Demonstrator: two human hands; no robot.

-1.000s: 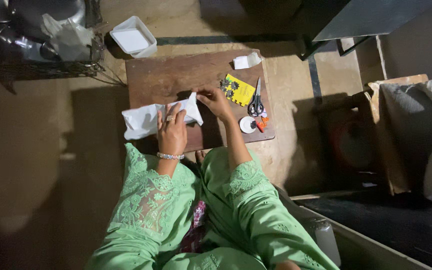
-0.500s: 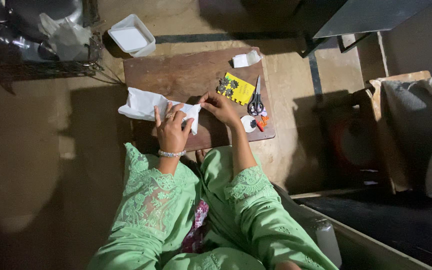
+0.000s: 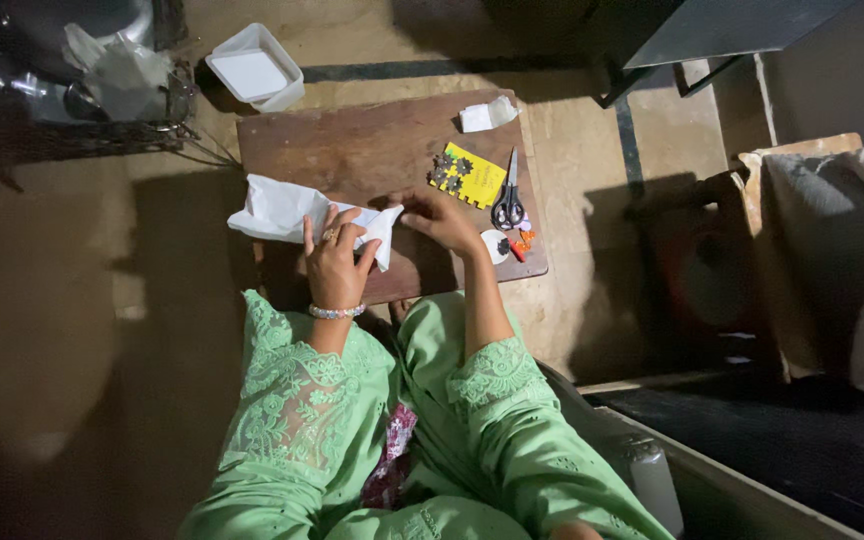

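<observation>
Left hand pressed on white paper, right hand pinched its right corner, wooden board, scissors further right.

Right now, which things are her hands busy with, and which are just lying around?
Busy with:
- white paper, pressed by left hand, pinched by right hand
- wooden board beneath it

Lying around:
- scissors
- yellow card
- small white wad
- white tray on the floor
</observation>
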